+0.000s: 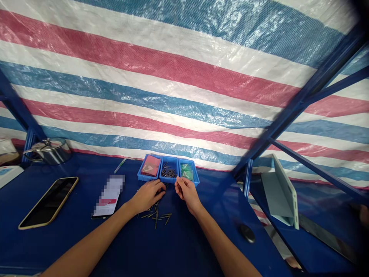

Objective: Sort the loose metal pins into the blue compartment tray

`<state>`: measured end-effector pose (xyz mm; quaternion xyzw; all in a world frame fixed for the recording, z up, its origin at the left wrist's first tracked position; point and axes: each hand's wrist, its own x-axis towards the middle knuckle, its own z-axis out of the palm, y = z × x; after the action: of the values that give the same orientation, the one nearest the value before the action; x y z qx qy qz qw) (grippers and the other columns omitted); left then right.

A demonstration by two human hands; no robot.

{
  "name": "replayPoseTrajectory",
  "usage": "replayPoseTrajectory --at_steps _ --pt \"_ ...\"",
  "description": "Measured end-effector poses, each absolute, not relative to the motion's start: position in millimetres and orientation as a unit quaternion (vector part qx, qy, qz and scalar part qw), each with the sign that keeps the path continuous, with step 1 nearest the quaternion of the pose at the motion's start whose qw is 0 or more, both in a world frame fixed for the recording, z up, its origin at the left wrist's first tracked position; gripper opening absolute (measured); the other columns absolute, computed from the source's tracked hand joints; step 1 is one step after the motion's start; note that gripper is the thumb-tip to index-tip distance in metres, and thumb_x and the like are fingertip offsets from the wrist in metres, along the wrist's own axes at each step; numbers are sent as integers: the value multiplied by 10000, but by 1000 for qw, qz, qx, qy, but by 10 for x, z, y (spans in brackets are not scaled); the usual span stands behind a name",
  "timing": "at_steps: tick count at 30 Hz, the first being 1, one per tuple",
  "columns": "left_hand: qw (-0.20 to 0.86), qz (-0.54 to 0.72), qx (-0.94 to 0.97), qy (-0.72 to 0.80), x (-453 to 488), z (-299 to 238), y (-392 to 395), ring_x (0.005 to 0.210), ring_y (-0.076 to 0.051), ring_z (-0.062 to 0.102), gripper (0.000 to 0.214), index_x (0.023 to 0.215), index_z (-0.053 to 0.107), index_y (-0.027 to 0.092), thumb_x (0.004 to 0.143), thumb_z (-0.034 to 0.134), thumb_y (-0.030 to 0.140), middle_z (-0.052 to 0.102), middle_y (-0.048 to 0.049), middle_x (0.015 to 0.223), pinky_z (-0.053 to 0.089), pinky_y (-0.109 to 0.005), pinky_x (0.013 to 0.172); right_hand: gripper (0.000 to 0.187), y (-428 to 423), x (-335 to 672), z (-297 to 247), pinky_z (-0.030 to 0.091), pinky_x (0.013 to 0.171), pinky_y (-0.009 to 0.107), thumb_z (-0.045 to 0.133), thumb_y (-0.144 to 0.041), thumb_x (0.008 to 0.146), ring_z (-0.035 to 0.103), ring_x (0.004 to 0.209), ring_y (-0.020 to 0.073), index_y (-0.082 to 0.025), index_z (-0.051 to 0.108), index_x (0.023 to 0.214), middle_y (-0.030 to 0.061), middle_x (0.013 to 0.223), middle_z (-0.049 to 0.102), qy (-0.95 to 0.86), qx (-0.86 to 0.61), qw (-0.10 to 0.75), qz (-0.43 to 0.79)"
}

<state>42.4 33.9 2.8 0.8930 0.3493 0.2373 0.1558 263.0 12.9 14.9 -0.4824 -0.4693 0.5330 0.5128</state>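
Note:
My left hand (148, 195) rests low over the blue tabletop, its curved fingers apart beside loose thin metal pieces (155, 211) that look like small drill bits. My right hand (186, 192) is closed in a pinch at the front edge of the middle blue bin (168, 179); what its fingertips hold is too small to make out. Inside that bin lies a heap of dark thin metal pieces (169, 171). To its left, a blue bin (140, 176) holds a pinkish-red item (151, 164). The right-hand blue bin (196, 180) contains green-tinted small packets (187, 172).
A phone with a lit screen (108, 198), a dark phone (49, 204), a pen (119, 165) and a metal pot (53, 151) stand or lie leftward. Rightward are a black oval object (247, 233), a blue frame post (247, 179) and a tablet in a case (279, 192) on another table.

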Motion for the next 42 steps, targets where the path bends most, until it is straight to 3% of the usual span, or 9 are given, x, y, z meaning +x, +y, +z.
replayPoseTrajectory --at_steps 11,16,19,23,28,35,42 --pt "150 236 895 348 431 53 331 854 -204 602 162 1077 652 225 1068 520 318 622 -25 925 436 -303 765 425 134 2631 155 169 362 182 706 -597 870 384 362 49 -180 630 836 -40 583 612 -470 -478 504 544" --pt "149 233 894 352 428 68 327 845 -204 603 140 1081 651 227 1059 536 305 624 -24 926 432 -300 751 386 125 2632 175 193 382 197 749 -546 854 410 391 65 -200 667 1005 -38 670 642 -506 -471 484 537" --pt "148 233 894 352 427 66 329 848 -205 603 127 1084 647 230 1055 545 301 623 -23 926 433 -299 747 300 122 2653 149 292 429 224 692 -500 910 444 424 92 -212 675 993 -42 661 621 -569 -491 462 471" --pt "143 237 894 352 429 47 335 857 -207 604 127 1074 644 230 1056 538 298 623 -24 929 434 -305 753 141 71 2666 117 425 632 271 619 -338 974 607 637 165 -262 711 1050 -24 717 652 -715 -533 369 263" --pt "144 244 890 358 430 19 341 854 -209 603 114 1055 640 228 1045 544 289 628 -24 920 438 -304 755 201 -7 2625 120 382 664 263 604 -270 995 668 807 185 -314 657 1184 -5 986 731 -794 -541 236 149" --pt "144 245 887 364 434 2 352 863 -207 611 120 1047 638 226 1036 525 265 639 -27 932 449 -307 766 26 -4 2640 133 336 651 253 589 -256 1022 640 781 168 -267 585 1045 -23 925 701 -797 -545 214 147" --pt "170 258 876 369 426 9 348 854 -205 623 176 1184 607 234 1028 555 295 639 -15 908 463 -309 768 63 -34 2609 147 300 625 269 563 -182 1004 604 761 161 -244 559 995 1 971 660 -810 -541 200 104"
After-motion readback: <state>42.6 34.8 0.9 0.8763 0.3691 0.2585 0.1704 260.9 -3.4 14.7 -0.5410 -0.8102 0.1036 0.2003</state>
